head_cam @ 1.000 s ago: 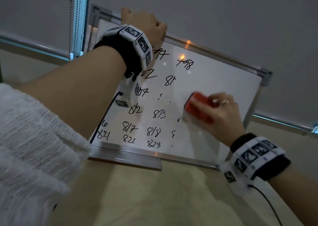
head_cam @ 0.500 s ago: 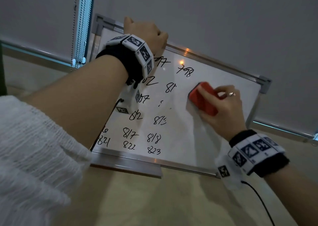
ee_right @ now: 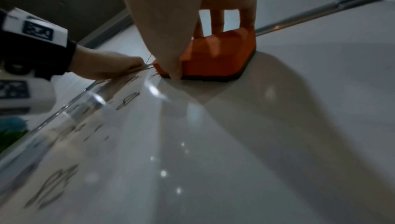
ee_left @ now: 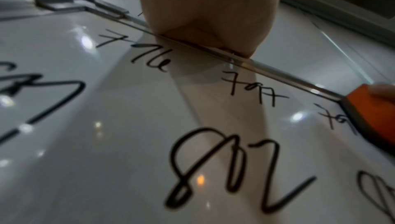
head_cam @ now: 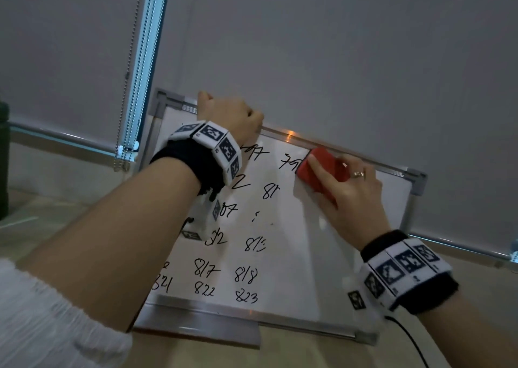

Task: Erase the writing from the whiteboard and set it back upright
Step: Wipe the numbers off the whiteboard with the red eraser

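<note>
A metal-framed whiteboard (head_cam: pixel 350 255) leans back against the blind, its foot on the beige surface. Black handwritten numbers (head_cam: pixel 246 275) cover its left and middle parts; the right part is wiped white. My left hand (head_cam: pixel 232 118) grips the board's top rail near the left corner, fingers curled over the edge (ee_left: pixel 203 30). My right hand (head_cam: pixel 347 194) holds a red eraser (head_cam: pixel 325 168) flat against the board just under the top rail, on the "798" at the end of the top row. The right wrist view shows the eraser (ee_right: pixel 213 59) pinched between thumb and fingers, pad on the board.
A grey roller blind (head_cam: pixel 336 45) fills the wall behind the board, with a bead chain (head_cam: pixel 131 87) hanging at the left. A metal pen tray (head_cam: pixel 196 322) runs along the board's bottom left edge. A black cable (head_cam: pixel 412 342) trails from my right wristband.
My right hand has swept the eraser up and to the left, from the board's middle right to the top rail. The left hand has kept its grip on the top edge.
</note>
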